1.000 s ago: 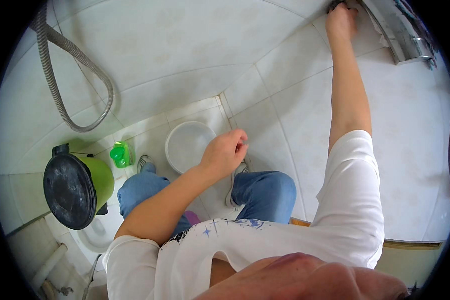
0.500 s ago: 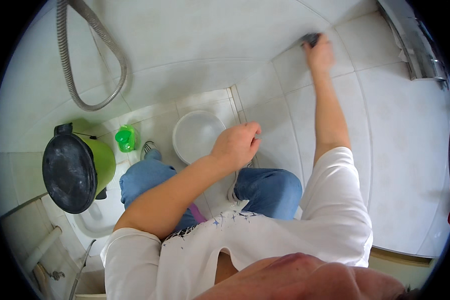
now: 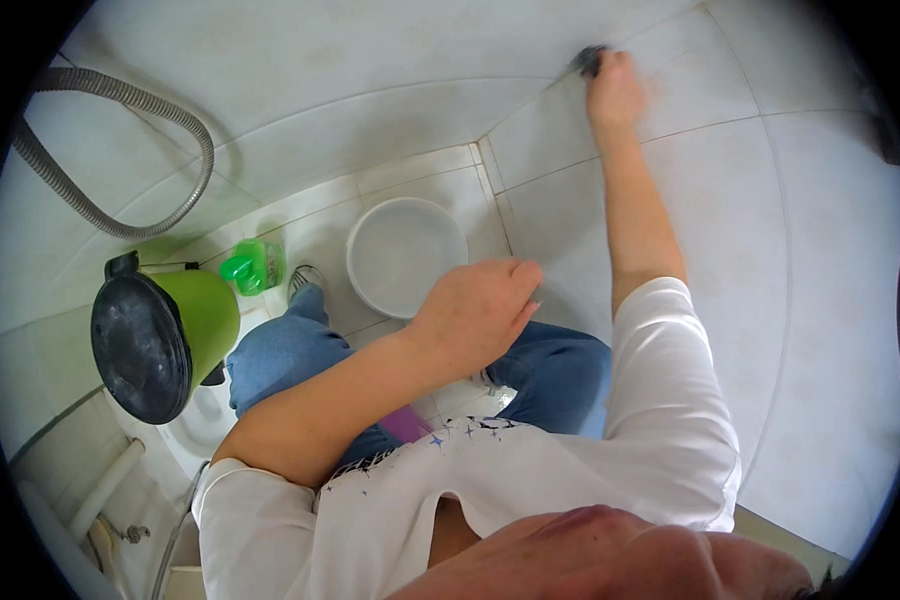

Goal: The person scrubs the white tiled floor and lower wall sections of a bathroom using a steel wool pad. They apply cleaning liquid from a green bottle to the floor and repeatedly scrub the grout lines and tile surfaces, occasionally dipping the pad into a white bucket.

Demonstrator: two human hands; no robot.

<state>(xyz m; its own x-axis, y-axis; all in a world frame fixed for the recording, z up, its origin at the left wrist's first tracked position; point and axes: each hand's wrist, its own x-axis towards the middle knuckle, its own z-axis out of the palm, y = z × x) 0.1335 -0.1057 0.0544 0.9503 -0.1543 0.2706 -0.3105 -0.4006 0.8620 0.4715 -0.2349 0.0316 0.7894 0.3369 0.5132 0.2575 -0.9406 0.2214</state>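
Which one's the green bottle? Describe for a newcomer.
Find the lime-green bucket with a round black lid at picture left. Just right of it, before the round white basin, is the small bright-green bottle. Its bright-green cap and smaller size set it apart.

Two hands [image 3: 473,315] [image 3: 618,92]; one each: dark object [image 3: 591,60], basin [image 3: 407,250], bin [image 3: 142,348], bottle [image 3: 260,267], hose [image 3: 206,155].
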